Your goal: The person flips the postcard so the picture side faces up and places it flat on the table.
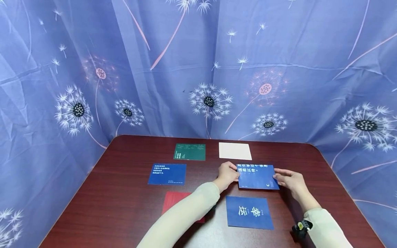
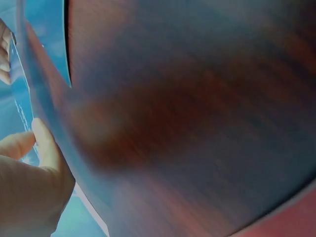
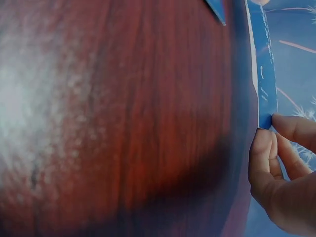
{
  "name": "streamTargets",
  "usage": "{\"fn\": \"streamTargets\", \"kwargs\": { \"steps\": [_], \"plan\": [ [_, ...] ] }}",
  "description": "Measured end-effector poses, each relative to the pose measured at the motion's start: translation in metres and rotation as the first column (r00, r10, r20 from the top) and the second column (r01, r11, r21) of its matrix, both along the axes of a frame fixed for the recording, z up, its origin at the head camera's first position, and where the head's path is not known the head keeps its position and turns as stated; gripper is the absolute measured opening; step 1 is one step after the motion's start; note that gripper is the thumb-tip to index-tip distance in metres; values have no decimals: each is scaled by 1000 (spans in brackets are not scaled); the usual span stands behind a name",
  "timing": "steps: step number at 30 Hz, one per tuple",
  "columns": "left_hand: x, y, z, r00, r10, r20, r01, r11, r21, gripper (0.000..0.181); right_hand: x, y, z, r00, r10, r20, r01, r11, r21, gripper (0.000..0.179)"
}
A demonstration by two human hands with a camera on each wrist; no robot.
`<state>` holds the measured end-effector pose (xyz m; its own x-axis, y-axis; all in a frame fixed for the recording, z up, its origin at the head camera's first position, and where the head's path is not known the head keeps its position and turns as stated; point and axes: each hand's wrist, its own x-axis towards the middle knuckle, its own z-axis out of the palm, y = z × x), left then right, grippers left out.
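Observation:
A blue card (image 1: 257, 179) with white characters is held between both hands, and the wrist views show it raised off the table. My left hand (image 1: 227, 175) pinches its left edge, thumb against fingers, as the left wrist view shows at the hand (image 2: 34, 182). At the opposite edge my right hand (image 1: 291, 181) pinches the card's corner between thumb and fingers, seen closely in the right wrist view at the hand (image 3: 286, 173). Just in front lies another blue card (image 1: 249, 213) with two large white characters.
A green card (image 1: 190, 152) and a white card (image 1: 235, 151) lie along the back of the dark red table (image 1: 102, 193). Left of centre are a blue card (image 1: 167, 174) and a red card (image 1: 174, 199), partly covered by the left sleeve. A dandelion-patterned blue curtain (image 1: 173, 86) hangs behind.

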<state>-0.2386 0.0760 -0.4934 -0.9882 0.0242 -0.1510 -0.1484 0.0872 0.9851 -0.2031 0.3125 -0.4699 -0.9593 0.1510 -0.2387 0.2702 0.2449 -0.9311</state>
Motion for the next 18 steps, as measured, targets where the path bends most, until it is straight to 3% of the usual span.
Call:
{"fn": "streamTargets", "kwargs": {
  "steps": [7, 18],
  "plan": [
    [0, 3, 0, 1000, 4, -19, -8, 976, -219, 27, -3, -1, -7, 1000, -9, 14, 8, 998, 64, 52],
    [-1, 6, 6, 993, -49, -105, -10, 865, -501, 29, -8, -4, -12, 1000, 7, -6, -5, 967, 253, 46]
  ]
}}
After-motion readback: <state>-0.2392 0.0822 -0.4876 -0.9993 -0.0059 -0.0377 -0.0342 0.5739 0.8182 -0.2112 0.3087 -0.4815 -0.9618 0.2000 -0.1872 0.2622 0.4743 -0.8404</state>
